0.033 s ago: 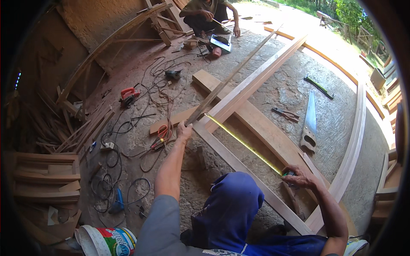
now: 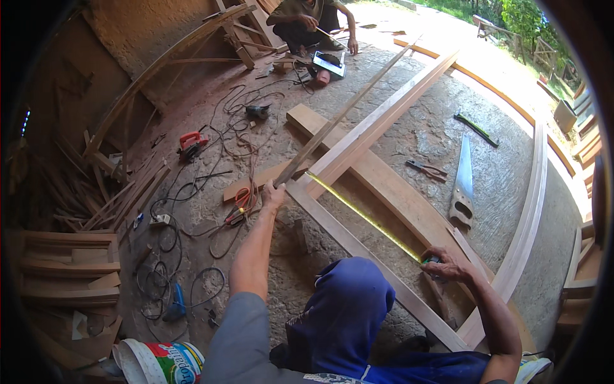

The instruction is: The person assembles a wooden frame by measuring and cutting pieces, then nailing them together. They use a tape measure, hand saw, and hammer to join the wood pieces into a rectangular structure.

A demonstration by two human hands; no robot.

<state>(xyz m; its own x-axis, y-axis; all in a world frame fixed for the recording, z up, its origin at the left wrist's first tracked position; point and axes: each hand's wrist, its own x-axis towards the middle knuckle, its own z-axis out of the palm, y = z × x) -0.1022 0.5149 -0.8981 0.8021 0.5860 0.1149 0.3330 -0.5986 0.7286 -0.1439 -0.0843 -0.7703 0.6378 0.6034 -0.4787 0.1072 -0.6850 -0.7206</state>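
My left hand (image 2: 274,194) is closed round the near end of a long thin wooden strip (image 2: 345,114), beside the corner of a pale wooden frame. In my right hand (image 2: 448,265) is a tape measure (image 2: 432,260). Its yellow blade (image 2: 361,214) is drawn out straight across to the frame's left side, near my left hand. The frame's near rail (image 2: 364,246) runs diagonally past my knee, and its left side piece (image 2: 384,118) reaches away to the far right. Under the frame lies a thick wooden plank (image 2: 384,185).
To the right lie a handsaw (image 2: 464,182), pliers (image 2: 427,171) and a green-black tool (image 2: 476,130). Cords tangle on the left near a red power tool (image 2: 192,144), red-handled cutters (image 2: 242,203) and a blue tool (image 2: 174,306). Another person (image 2: 313,25) crouches at the back by a circular saw (image 2: 327,67).
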